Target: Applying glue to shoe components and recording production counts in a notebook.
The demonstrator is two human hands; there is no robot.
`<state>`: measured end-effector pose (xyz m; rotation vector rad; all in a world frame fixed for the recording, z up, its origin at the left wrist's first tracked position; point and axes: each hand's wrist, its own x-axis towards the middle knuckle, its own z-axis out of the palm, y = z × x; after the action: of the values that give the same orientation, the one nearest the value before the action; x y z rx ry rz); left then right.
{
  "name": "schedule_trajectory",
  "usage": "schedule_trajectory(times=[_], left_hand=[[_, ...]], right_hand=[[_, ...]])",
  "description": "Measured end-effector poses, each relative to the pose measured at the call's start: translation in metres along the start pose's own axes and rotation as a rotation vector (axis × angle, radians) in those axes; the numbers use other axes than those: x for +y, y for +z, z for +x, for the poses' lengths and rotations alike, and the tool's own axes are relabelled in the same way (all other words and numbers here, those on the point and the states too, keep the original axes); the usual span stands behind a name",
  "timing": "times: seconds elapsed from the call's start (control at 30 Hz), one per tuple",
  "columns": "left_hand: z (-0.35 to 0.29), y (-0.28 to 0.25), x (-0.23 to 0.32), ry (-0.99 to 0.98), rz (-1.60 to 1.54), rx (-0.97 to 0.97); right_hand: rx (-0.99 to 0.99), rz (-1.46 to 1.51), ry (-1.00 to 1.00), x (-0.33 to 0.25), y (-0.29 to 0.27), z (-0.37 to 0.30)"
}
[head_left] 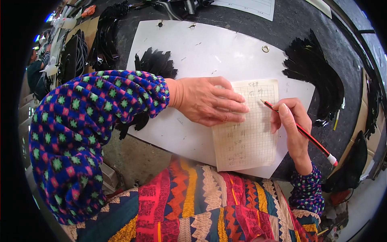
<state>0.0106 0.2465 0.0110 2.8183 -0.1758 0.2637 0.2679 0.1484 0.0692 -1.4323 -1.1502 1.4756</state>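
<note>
Nearest the camera, a patchwork apron (209,205) in red, orange and teal filled the lower edge, with 2 sleeves rising from it, the left a bold blue knit with green stars (80,133). Just beyond, the left hand (209,101) lay flat and open, fingers spread, pressing down the upper left part of a gridded paper slip (248,129) that rested on a white sheet (201,52). The right hand (292,125) was closed around a red-and-black pencil (298,131), its tip touching the slip near the top right. Keeping the slip pinned flat and the pencil tip inside 1 grid square at a time would likely give the cleanest marks. Farther off, stacks of black fan-shaped pieces (314,72) lay on the dark worktable (306,24), right and left of the sheet. The writing on the slip was too small to make out, the left hand covered part of it, and the bench items at far left were blurred by the lens rim.
</note>
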Motion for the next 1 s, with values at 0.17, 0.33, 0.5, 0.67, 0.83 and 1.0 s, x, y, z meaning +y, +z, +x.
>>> schedule_trajectory(times=[0.17,0.33,0.5,0.67,0.83,1.0], left_hand=[[0.0,0.001,-0.001,0.003,-0.008,0.007],[0.002,0.001,-0.002,0.011,-0.021,0.006],[0.001,0.001,0.0,0.006,-0.014,0.007],[0.001,0.001,0.001,0.008,0.0,-0.003],[0.0,0.002,0.001,0.001,-0.007,0.01],[0.0,-0.001,-0.001,0.039,0.017,0.06]], right_hand=[[0.04,-0.039,-0.11,0.018,0.003,0.01],[0.11,-0.034,-0.215,0.037,0.008,0.015],[0.147,-0.043,-0.265,0.043,0.011,0.019],[0.153,-0.114,-0.255,0.037,0.011,0.023],[0.128,-0.188,-0.258,0.039,0.005,0.021],[0.147,-0.271,-0.328,0.033,0.008,0.022]])
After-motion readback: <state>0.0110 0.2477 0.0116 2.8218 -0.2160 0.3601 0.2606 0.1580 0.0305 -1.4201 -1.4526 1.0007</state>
